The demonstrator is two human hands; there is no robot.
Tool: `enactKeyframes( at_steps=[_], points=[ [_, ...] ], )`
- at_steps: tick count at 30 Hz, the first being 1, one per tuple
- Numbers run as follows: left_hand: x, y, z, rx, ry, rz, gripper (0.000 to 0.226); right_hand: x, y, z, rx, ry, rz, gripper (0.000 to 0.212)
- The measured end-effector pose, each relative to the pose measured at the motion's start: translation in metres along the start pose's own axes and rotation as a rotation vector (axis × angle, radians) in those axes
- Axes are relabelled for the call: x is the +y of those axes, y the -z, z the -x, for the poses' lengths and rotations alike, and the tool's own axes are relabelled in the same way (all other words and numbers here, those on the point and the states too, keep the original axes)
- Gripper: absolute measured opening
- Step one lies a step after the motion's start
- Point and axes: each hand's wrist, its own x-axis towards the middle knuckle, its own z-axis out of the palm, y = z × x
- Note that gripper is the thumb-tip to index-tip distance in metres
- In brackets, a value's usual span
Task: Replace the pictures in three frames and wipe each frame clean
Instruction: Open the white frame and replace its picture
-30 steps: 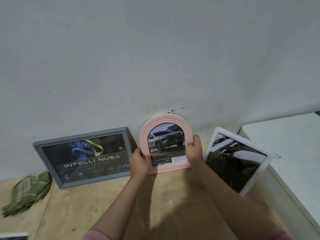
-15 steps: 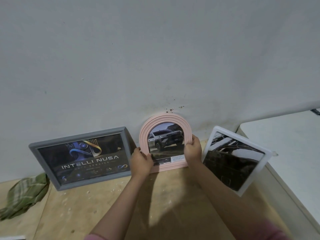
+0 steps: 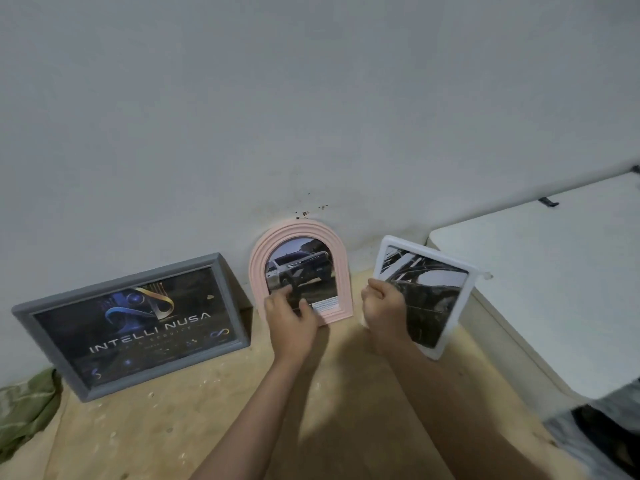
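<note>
I am seeing a white counter (image 3: 554, 289) standing at the right against the pale wall (image 3: 311, 98), both bordering the wooden floor (image 3: 173, 427).

Three picture frames lean against the wall: one grey rectangular frame (image 3: 131, 323), one pink arched frame (image 3: 301, 268) and one white frame (image 3: 426, 292). Each frame holds one picture, three in all: one dark poster (image 3: 135, 327) with lettering, one photo of a car (image 3: 301, 271), and one black-and-white photo (image 3: 424, 296). Two hands are in view, one left hand (image 3: 289, 317) and one right hand (image 3: 384, 308). One green cloth (image 3: 24, 407) lies at the left edge. One wooden surface (image 3: 214, 410) carries the frames. One white table (image 3: 554, 282) stands at the right.
</note>
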Motion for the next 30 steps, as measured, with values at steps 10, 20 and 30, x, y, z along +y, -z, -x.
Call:
enactKeyframes(
  at_steps=[10,20,30],
  points=[
    [0.044,-0.078,0.004,-0.472,-0.082,-0.004,0.048,0.048,0.086,-0.013,0.629,0.119,-0.009,0.027],
    [0.046,-0.121,-0.008,-0.552,0.07,-0.031,0.035,0.097,0.093,-0.043,0.431,0.014,0.039,0.029],
    [0.054,-0.102,0.002,-0.46,0.021,0.042,0.021,0.088,0.105,-0.042,0.386,0.157,0.104,0.029]
  ],
)
